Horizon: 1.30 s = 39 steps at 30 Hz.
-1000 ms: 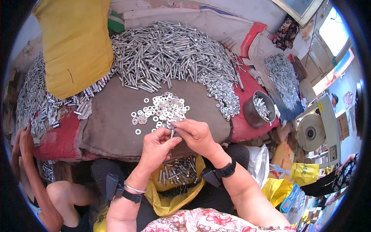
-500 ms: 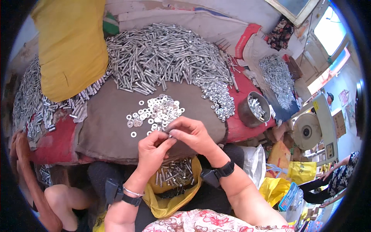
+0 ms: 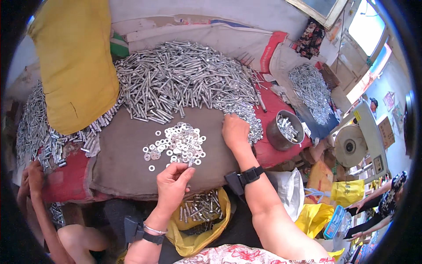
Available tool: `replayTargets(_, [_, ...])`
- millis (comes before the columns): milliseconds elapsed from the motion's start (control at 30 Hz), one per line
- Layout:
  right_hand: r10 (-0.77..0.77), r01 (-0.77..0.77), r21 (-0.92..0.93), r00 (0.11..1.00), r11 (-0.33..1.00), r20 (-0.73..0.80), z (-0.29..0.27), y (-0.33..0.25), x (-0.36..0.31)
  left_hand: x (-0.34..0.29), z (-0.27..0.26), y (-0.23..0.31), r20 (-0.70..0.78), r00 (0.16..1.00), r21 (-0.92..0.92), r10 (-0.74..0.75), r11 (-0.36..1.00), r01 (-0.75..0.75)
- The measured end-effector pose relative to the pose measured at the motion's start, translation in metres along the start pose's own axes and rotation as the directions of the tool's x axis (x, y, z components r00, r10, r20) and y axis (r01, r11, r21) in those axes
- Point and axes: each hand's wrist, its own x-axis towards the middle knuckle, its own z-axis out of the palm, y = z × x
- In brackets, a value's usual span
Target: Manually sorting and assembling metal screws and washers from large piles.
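Observation:
My left hand (image 3: 172, 181) is closed, with thumb and fingers pinching a small silver bolt (image 3: 190, 163) whose end sticks up from the grip. It is held at the near edge of a loose heap of flat washers (image 3: 180, 140) on the brown cloth. My right hand (image 3: 235, 131) is stretched out to the near side of a pile of small nuts (image 3: 251, 124), its fingers curled down against them. Whatever lies between those fingertips is hidden. Below my left hand, an open yellow bag (image 3: 178, 246) in my lap contains several bolts (image 3: 203, 207).
A big mound of long bolts (image 3: 171, 79) covers the far side, partly under a yellow sheet (image 3: 74, 66). To the right stand a metal pot of bolts (image 3: 274, 137) and a scale (image 3: 373, 136). Another person's hands (image 3: 34, 178) are at the left edge; someone else stands far right.
My hands have come apart. The right one has moved away and right to the nuts, while the left stays near the washers, still gripping the bolt.

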Motion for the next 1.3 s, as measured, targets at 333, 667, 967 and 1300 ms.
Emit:
replayTargets(333, [-0.085,0.079,0.282,0.996,0.956,0.009,-0.016,-0.010,-0.013,-0.001,-0.006,0.000,-0.041,0.999,0.043,0.027,0.999,-0.025])
replayTargets(667, [-0.396,-0.474,0.880,0.813,-0.026,0.426,-0.037,-0.048,-0.056,0.002,-0.002,-0.002,-0.051,0.996,0.023,0.078,0.997,-0.077])
replayTargets(967, [-0.476,-0.452,0.891,0.793,-0.040,0.381,-0.057,-0.046,-0.057,-0.002,-0.007,0.004,0.052,0.998,0.033,-0.027,0.999,0.026])
replayTargets(1300, [-0.290,-0.257,0.787,0.829,0.561,0.478,-0.061,-0.056,-0.066,0.000,-0.006,-0.008,0.181,0.752,0.657,0.633,0.491,-0.571])
